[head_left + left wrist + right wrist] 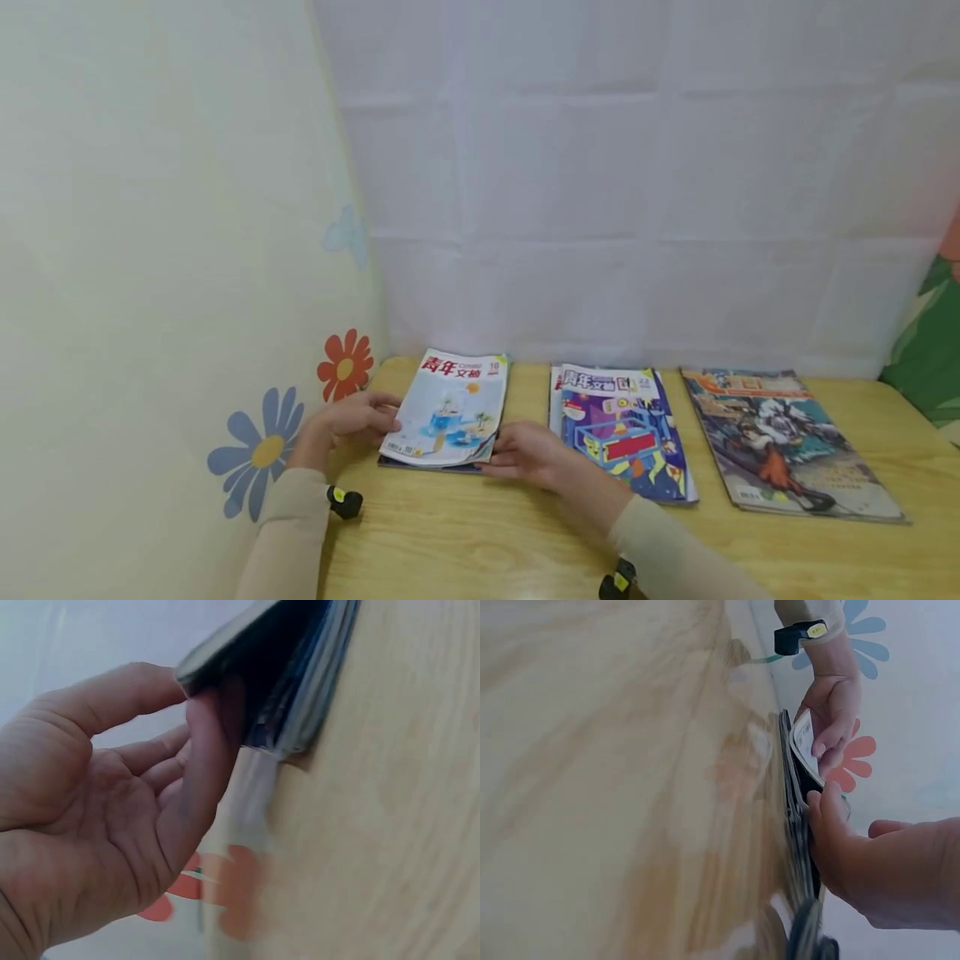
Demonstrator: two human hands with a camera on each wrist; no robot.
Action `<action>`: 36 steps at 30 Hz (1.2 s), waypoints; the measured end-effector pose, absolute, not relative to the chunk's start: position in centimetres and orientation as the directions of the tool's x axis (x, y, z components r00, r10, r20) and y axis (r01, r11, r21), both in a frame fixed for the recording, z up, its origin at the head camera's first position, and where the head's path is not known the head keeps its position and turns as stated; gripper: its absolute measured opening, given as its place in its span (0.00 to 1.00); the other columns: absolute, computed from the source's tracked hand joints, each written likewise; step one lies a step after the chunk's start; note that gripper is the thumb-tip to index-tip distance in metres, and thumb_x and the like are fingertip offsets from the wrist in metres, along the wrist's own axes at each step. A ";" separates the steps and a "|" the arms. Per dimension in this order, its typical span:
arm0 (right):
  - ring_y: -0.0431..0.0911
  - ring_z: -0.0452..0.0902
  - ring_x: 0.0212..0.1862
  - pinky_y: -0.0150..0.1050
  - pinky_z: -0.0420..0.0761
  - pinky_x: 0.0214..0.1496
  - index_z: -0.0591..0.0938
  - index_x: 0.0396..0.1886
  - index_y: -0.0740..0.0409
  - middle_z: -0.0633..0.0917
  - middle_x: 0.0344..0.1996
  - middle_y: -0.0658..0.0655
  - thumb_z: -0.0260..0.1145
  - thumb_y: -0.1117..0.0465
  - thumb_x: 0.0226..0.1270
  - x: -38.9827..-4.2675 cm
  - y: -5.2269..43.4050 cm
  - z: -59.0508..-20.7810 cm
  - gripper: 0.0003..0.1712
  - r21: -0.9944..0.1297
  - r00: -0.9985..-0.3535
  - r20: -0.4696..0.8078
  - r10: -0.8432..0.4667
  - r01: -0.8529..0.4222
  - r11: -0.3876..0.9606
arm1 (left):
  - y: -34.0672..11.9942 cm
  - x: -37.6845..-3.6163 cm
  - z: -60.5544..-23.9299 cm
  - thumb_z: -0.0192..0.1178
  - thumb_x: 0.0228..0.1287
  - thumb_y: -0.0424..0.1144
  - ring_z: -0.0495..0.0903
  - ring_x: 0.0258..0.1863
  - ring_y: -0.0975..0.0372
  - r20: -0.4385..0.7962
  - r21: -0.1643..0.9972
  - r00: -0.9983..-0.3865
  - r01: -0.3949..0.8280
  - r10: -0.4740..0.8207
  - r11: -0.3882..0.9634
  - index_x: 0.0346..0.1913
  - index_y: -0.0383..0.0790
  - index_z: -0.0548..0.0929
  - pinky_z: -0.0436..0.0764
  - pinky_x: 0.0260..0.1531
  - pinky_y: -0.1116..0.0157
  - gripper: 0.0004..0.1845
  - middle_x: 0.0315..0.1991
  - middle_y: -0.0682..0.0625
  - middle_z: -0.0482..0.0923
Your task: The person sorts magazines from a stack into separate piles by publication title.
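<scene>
two hands on the leftmost magazine (pixel 448 408): my left hand (pixel 351 421) curls round its left edge, thumb on the cover, and my right hand (pixel 525 454) grips its near right corner. its near end is raised off the stack beneath, at the table's (pixel 465 533) left end by the flowered wall (pixel 150 250). two more magazine piles (pixel 622 429) lie to the right.

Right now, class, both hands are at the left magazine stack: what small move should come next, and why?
Probably lift the top magazine clear. The left hand has its fingers under the raised left edge and the right hand holds the near right corner, so it is already parted from the stack on the table.
</scene>
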State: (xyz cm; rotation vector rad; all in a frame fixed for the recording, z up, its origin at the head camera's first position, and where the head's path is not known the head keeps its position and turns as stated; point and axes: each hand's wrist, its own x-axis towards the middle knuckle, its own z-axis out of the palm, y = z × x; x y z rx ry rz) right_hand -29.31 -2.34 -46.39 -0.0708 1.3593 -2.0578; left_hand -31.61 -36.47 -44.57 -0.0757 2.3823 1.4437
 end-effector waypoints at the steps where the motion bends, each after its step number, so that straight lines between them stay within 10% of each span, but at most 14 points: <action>1: 0.68 0.79 0.56 0.55 0.81 0.57 0.63 0.70 0.78 0.77 0.55 0.78 0.51 0.75 0.68 -29.1 -1.9 -46.2 0.30 -0.840 -0.779 -0.301 -0.550 0.489 -0.234 | -36.4 -31.6 -44.4 0.71 0.63 0.37 0.81 0.47 0.50 -0.322 0.832 -0.937 -0.214 0.131 0.512 0.70 0.29 0.70 0.84 0.48 0.56 0.35 0.53 0.39 0.79; 22: 0.66 0.77 0.60 0.50 0.78 0.62 0.59 0.74 0.76 0.72 0.63 0.78 0.47 0.63 0.82 -27.5 6.6 -45.0 0.29 -0.904 -0.786 -0.243 -0.569 0.396 -0.162 | -31.4 -31.0 -40.3 0.61 0.72 0.36 0.84 0.41 0.47 -0.135 0.759 -0.985 -0.035 0.104 0.650 0.64 0.29 0.76 0.85 0.43 0.56 0.22 0.49 0.36 0.81; 36: 0.57 0.85 0.46 0.42 0.86 0.44 0.66 0.65 0.82 0.81 0.51 0.76 0.54 0.70 0.76 -29.4 15.2 -44.7 0.24 -0.994 -0.914 -0.099 -0.394 0.108 0.000 | -23.0 -31.0 -39.7 0.61 0.74 0.40 0.85 0.42 0.47 -0.019 0.736 -0.942 0.215 0.336 0.642 0.60 0.38 0.81 0.84 0.45 0.55 0.16 0.47 0.41 0.83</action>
